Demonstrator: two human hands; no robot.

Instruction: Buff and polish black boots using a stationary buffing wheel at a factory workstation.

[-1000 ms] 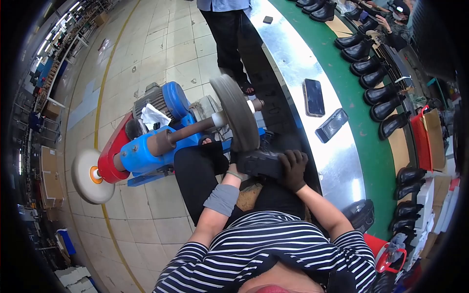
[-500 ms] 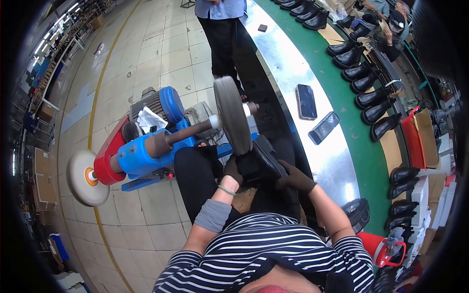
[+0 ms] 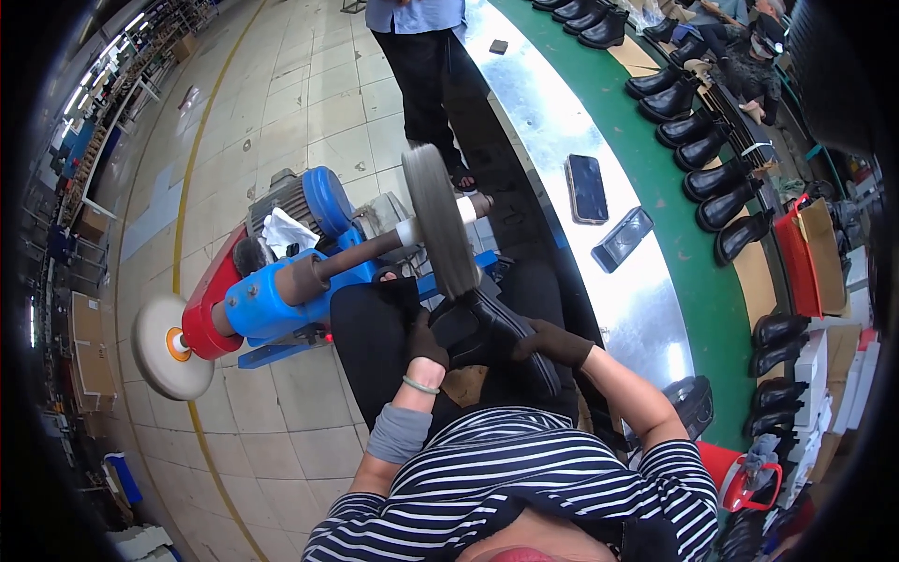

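Now, boot (image 3: pixel 501 328) turned shiny side up; left hand (image 3: pixel 427 343), right hand (image 3: pixel 554 344) gripping it

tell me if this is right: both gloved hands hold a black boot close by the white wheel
Not quite, the wheel is wrong. The head view shows the gloved left hand and right hand holding a black boot close by the grey wheel; the white wheel is at the machine's other end.
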